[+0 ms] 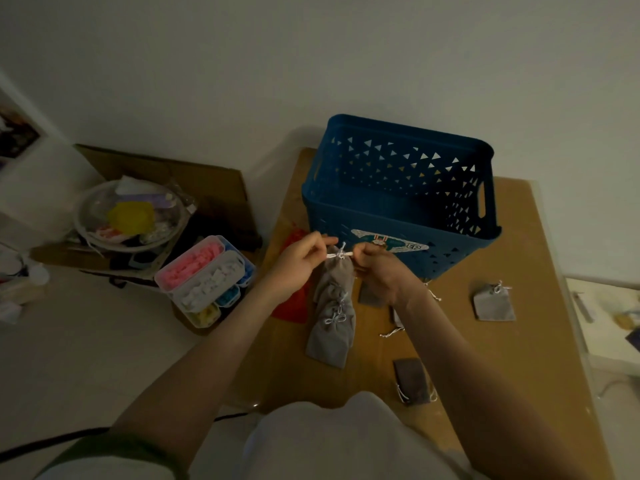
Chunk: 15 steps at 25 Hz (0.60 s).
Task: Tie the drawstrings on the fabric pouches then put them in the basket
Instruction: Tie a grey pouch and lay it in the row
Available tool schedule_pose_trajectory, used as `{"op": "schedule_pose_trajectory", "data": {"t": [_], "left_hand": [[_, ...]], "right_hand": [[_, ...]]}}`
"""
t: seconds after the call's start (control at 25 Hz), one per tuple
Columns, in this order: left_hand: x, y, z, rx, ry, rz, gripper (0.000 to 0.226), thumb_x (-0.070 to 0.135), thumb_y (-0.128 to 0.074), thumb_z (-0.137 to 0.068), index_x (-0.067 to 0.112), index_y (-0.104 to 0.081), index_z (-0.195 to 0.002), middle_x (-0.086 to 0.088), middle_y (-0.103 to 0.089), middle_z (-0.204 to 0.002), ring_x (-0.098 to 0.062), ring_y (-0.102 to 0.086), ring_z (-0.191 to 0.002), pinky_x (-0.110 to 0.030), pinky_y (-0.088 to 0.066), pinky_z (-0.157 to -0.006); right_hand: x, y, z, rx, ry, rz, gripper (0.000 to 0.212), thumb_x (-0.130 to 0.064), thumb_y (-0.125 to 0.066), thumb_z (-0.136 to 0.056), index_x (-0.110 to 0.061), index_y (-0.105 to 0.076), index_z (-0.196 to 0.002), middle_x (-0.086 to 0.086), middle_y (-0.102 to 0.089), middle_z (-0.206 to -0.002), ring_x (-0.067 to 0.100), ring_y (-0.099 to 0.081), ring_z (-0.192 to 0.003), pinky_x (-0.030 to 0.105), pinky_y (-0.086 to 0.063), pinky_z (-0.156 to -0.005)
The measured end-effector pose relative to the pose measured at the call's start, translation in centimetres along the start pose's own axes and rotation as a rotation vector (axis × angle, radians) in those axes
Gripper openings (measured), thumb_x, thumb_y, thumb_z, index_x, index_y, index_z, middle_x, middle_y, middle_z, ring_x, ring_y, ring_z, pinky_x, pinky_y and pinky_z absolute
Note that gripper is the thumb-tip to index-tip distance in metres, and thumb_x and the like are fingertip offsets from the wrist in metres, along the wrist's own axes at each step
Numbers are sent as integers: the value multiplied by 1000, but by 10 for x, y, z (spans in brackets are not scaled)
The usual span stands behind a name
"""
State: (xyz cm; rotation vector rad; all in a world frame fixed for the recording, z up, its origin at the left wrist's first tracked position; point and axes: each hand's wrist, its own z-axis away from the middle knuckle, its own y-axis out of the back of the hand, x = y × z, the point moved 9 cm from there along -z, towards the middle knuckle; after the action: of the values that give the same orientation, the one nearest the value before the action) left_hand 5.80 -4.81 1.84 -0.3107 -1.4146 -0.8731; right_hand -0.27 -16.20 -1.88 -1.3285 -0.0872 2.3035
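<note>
A grey pouch [335, 277] is held by its white drawstrings [341, 254] just in front of the near wall of the blue basket [381, 216], toward the left edge of the table [485, 358]. One string end is pinched between the thumb and curled fingers of the left hand [298, 263]. The other end is pinched in the same way by the right hand [379, 270]. The strings are drawn taut between the two hands, and a small knot is seen at the gathered mouth of the pouch. Whether the bottom of the pouch rests on the table cannot be told.

The basket is stood open side up at the far edge of the table.

A tied pouch [329, 336], grey with a bow at its neck, is laid flat nearer the front edge, its top overlapped by the grey pouch. A red pouch [292, 303] is laid by the left edge, partly covered by the left wrist. A small grey pouch [493, 303] is placed near the right edge, well apart from the others. A dark pouch [412, 379] is laid close to the front edge. More grey fabric and loose string ends are partly hidden under the right forearm.

On the floor to the left, a stack of clear boxes [207, 282] with coloured pieces, a bowl [104, 220] and flat cardboard [214, 188] are seen.
</note>
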Motion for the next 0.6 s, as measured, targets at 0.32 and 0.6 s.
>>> {"op": "schedule_pose_trajectory", "data": {"t": [0.32,0.6], "left_hand": [[-51,0,-3,-250,220,-130,21,9,-52,-95,19,-54,-77,7,-51,-75,-6,-46,-72,-24,-36,-71],[-118,38,6,-167,452,-407,9,21,-58,-93,13,-60,-89,0,-55,-86,-15,-52,-84,-25,-40,-69]], "right_hand": [[35,-8,-17,-51,-94,78,15,-9,-46,-98,-12,-58,-90,5,-57,-83,17,-52,-79,28,-43,-74],[50,40,-22,97,-117,467,21,3,-45,-93,-11,-61,-92,11,-58,-88,14,-53,-74,22,-43,-63]]}}
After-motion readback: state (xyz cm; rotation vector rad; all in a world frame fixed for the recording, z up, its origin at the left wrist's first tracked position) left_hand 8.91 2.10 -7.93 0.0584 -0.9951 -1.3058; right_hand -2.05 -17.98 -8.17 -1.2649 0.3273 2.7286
